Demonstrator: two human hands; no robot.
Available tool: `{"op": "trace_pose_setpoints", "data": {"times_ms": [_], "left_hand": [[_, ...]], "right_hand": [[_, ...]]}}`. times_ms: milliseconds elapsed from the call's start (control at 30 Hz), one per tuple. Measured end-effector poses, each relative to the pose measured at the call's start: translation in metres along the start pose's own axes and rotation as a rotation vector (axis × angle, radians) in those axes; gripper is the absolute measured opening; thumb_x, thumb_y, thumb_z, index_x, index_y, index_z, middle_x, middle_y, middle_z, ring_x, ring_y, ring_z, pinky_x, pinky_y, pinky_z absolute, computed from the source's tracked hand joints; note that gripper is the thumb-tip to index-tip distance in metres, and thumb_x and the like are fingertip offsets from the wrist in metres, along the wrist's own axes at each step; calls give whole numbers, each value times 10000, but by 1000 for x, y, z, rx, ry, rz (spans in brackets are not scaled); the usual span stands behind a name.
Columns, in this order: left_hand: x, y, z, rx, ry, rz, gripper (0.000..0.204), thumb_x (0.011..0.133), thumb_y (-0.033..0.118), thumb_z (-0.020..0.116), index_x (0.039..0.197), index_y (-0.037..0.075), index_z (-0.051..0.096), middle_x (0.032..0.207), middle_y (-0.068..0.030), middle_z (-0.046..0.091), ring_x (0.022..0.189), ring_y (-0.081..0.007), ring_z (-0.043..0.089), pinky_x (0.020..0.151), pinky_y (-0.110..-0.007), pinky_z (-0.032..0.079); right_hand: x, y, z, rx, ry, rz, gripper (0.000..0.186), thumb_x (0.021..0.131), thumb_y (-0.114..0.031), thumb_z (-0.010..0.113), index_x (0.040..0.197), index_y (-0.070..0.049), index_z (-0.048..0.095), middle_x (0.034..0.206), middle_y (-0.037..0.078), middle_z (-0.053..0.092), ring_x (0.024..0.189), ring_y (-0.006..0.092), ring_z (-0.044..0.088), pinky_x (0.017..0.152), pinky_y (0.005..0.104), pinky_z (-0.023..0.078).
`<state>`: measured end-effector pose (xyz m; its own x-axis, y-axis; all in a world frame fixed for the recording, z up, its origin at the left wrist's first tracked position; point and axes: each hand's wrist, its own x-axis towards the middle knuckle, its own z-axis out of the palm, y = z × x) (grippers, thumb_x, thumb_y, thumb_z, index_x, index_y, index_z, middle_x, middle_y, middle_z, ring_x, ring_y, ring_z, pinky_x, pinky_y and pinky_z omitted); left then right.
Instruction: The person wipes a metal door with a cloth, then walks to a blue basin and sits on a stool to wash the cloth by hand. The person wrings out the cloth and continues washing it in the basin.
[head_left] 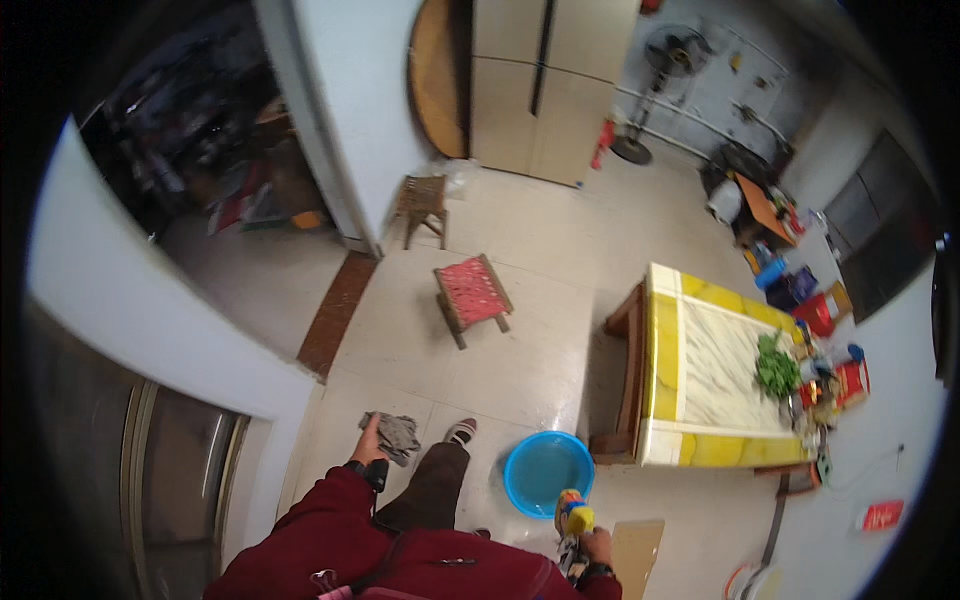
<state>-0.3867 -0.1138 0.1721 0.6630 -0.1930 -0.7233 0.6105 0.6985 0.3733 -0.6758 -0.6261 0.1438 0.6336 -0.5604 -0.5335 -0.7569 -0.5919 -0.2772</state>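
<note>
A crumpled grey cloth [399,436] is gripped in my left hand [369,443], which is stretched out over the floor on the left. My right hand [597,546] is at the lower middle, closed around what looks like a yellow bottle [577,517] with red and blue on it. That bottle is just above the near rim of a round blue basin [512,483], overlapping it in view. Greyish water [548,472] fills part of the basin, which rests on the floor beside the table leg.
A yellow-edged marble-look table [715,365] stands to the right, with green leafy vegetables [776,368] and jars near the wall. A low red-woven stool [472,291] and a wooden stool [424,208] stand ahead. Farther back are a refrigerator [570,115] and a standing fan [655,95].
</note>
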Motion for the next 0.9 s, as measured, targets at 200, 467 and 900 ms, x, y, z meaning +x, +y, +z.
{"op": "trace_pose_setpoints", "data": {"times_ms": [200, 467, 900], "left_hand": [[72, 76, 5, 320, -19, 124, 602, 971, 532, 527, 1363, 75, 528, 1395, -108, 546, 1283, -317, 511, 1111, -518, 357], [161, 184, 75, 115, 57, 18, 575, 977, 498, 533, 1359, 69, 537, 1382, -113, 565, 1259, -309, 540, 1079, -504, 409], [203, 163, 122, 111, 172, -113, 563, 961, 469, 586, 1367, 82, 534, 1388, -103, 554, 1270, -300, 516, 1092, -488, 387]], "right_hand": [[53, -84, -10, 46, -44, 132, 364, 772, -296, 642, 926, 29, 703, 924, 286, 679, 905, 443, 663, 794, 500, 531], [122, -195, -42, 108, 1, 296, 407, 785, -333, 665, 945, 38, 710, 939, 293, 677, 939, 435, 662, 813, 478, 528], [285, -260, -42, 242, -28, 259, 430, 802, -363, 700, 995, 21, 701, 988, 287, 678, 966, 430, 654, 816, 468, 524]]}}
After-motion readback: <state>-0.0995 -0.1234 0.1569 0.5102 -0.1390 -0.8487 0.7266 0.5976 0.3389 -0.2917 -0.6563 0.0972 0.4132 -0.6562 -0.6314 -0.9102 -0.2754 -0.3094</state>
